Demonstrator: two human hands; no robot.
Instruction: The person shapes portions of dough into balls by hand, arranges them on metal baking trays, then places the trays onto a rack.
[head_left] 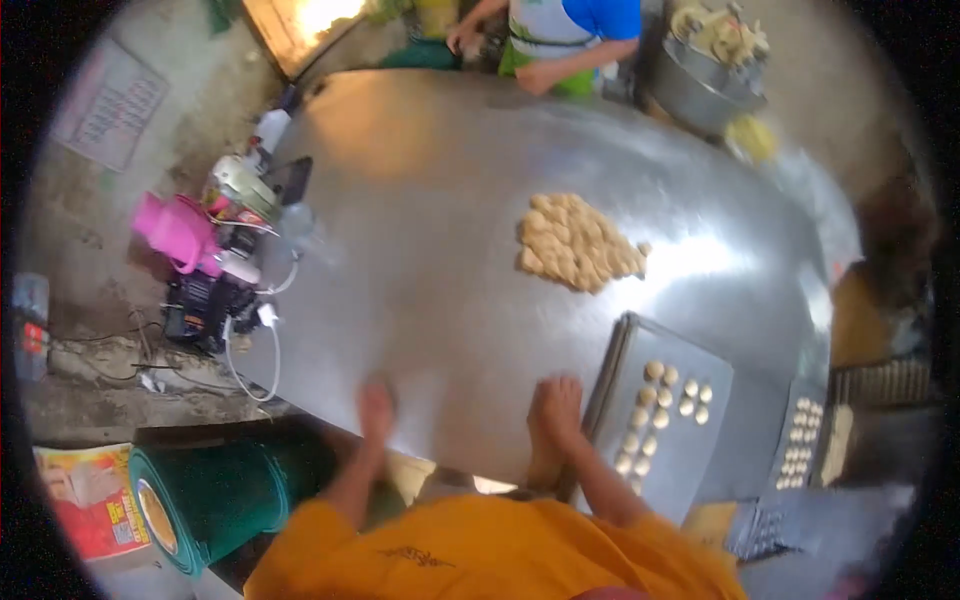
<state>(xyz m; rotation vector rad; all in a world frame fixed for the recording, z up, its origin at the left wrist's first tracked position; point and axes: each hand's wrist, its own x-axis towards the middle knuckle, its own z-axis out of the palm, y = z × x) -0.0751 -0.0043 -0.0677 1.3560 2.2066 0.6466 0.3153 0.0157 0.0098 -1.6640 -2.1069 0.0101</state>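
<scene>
My left hand (pixel 377 408) hovers at the near edge of the steel table (pixel 420 260), smeared by motion, so its fingers do not show clearly. My right hand (pixel 558 405) is over the same edge, just left of a baking tray (pixel 690 460). Its fingertips point away from me and look close together, but blur hides how far they are bent. Neither hand has a visible object in it. On the tray sit small round dough pieces (pixel 642 415) in short rows. Farther off, a spread of tan dough lumps (pixel 575 243) lies on the steel.
A person (pixel 570 40) stands across the table. A large metal pot (pixel 705 85) is at the far right. Another tray of dough pieces (pixel 800 440) lies at right. A pink container (pixel 180 232) and white cable (pixel 275 370) clutter the left edge. A green roll (pixel 215 500) is lower left.
</scene>
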